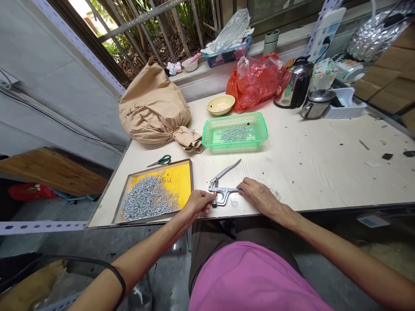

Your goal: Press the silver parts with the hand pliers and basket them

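Observation:
A pair of grey snap-fastener pliers (223, 190) lies on the table near its front edge, its two handles spread apart. My right hand (259, 194) has its fingers closed on the end of the lower handle. At the jaw end, my left hand (202, 202) pinches with thumb and fingers; what it holds is too small to make out. A small red spot shows at the jaws beside those fingertips. Left of this hand, a shallow tray (192, 175) with a yellow bottom holds a heap of small silvery metal pieces (149, 198).
Behind the pliers stands a green plastic basket (235, 145) with similar metal pieces. Scissors (161, 161) lie behind the tray. Farther back are a brown paper sack (152, 108), a cream bowl (221, 105), a red plastic bag (256, 84) and a kettle (295, 84).

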Tool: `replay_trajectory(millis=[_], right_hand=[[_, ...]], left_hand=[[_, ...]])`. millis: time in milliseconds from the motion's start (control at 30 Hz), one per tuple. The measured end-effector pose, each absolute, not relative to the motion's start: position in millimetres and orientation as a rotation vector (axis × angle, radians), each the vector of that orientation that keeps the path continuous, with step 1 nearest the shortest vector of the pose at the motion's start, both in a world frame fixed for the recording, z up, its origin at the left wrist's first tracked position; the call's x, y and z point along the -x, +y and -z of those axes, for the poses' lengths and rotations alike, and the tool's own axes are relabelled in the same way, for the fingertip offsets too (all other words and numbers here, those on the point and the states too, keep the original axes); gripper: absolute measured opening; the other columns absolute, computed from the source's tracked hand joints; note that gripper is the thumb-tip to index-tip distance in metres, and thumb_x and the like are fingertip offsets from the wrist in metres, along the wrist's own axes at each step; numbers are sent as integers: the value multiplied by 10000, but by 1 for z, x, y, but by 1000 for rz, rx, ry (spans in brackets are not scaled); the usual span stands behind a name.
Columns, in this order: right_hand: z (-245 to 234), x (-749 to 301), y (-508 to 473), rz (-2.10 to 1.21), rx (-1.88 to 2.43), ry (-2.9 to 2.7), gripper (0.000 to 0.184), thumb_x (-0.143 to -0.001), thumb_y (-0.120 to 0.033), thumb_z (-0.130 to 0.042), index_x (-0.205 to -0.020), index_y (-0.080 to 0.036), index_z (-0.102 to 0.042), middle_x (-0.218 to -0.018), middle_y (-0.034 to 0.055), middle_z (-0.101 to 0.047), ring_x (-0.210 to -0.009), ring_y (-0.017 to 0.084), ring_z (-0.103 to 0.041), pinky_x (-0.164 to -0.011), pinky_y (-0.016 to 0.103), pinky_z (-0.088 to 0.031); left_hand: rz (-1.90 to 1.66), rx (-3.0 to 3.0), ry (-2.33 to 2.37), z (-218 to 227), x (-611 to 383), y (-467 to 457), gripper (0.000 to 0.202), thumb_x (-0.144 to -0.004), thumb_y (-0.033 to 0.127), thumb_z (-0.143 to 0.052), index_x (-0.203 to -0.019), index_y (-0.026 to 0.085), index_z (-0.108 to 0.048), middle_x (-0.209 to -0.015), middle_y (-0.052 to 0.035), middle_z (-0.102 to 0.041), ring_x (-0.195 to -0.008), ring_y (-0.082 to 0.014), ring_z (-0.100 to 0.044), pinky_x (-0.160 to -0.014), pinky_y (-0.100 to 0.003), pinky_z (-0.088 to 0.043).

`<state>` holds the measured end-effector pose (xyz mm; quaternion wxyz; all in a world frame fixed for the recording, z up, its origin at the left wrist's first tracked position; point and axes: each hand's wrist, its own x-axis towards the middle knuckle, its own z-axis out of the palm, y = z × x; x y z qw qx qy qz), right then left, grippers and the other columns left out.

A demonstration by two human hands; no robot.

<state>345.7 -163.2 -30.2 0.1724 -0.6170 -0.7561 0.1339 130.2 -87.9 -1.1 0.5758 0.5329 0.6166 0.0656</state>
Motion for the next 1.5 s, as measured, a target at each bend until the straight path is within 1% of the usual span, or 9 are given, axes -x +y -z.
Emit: replay_trajectory(millis=[400, 533, 633, 700, 833, 1033, 1233, 1367, 1500], right_hand=[[28, -344, -166, -303, 1831, -2223, 224, -939, -139, -401, -856, -172, -607, -866, 54, -587, -780, 153, -534, -664, 260, -387], [16, -351, -157, -302, 1805, -2281, 151, -900, -270, -522, -968, -181, -624, -1072, 107, -587, -943, 209, -545, -773, 315, -436], [11, -362, -140, -245, 1743, -2348, 555, -774, -411, -678, -1260, -196, -517, -1427, 163, -372, -1253, 331, -378, -927, 450, -398], [11, -368, -125, -298, 1731, -2438, 828, -686, -508, -727, -1375, -180, -408, -1509, 186, -240, -1354, 381, -227, -993, 513, -332], [15, -372, -102, -434, 1681, -2596, 1010, -603, -641, -713, -1408, -143, -361, -1467, 210, -315, -1368, 407, -178, -1047, 562, -223], [6, -367, -101, -381, 1655, -2605, 864, -619, -604, -716, -1280, -104, -473, -1247, 193, -504, -1141, 347, -436, -971, 545, -294], [-4, -361, -115, -382, 1690, -2577, 520, -717, -483, -704, -1075, -125, -586, -1077, 139, -556, -1002, 283, -481, -826, 386, -369], [-2, -361, -122, -363, 1675, -2538, 429, -766, -436, -683, -1060, -138, -587, -1050, 125, -563, -995, 267, -487, -793, 355, -370], [2, -360, -126, -325, 1683, -2533, 415, -783, -430, -670, -1065, -137, -586, -1056, 128, -565, -1001, 269, -487, -789, 357, -374]], left_hand=[[50, -1348, 1465, 0, -134, -83, 301, -784, 286, -627, -547, 146, -505, -375, 66, -459, -304, -58, -412, -374, -184, -336], [116, -1368, 1417, -1, -131, -81, 309, -755, 324, -666, -553, 139, -521, -389, 59, -480, -308, -59, -426, -377, -187, -344], [114, -1337, 1424, -1, -130, -83, 311, -724, 353, -697, -573, 137, -534, -399, 58, -489, -320, -58, -429, -390, -190, -357], [104, -1317, 1428, -1, -129, -84, 317, -706, 373, -714, -586, 136, -540, -404, 57, -494, -331, -59, -434, -399, -190, -365], [89, -1298, 1437, 0, -129, -87, 330, -689, 382, -730, -581, 137, -537, -406, 56, -494, -341, -59, -437, -417, -197, -383], [72, -1274, 1473, -3, -132, -90, 282, -740, 323, -687, -595, 139, -532, -398, 62, -479, -333, -64, -420, -425, -211, -391], [152, -1414, 1487, -7, -129, -93, 321, -810, 384, -597, -602, 148, -531, -446, 45, -477, -385, -90, -463, -472, -240, -413], [36, -2096, 1512, -10, -128, -104, 263, -854, 391, -539, -783, 152, -621, -745, -40, -606, -678, -167, -601, -629, -285, -467], [-124, -2672, 1167, -4, -143, -103, 300, -847, 336, -578, -1102, 177, -569, -1083, -97, -589, -1042, -247, -538, -856, -371, -465]])
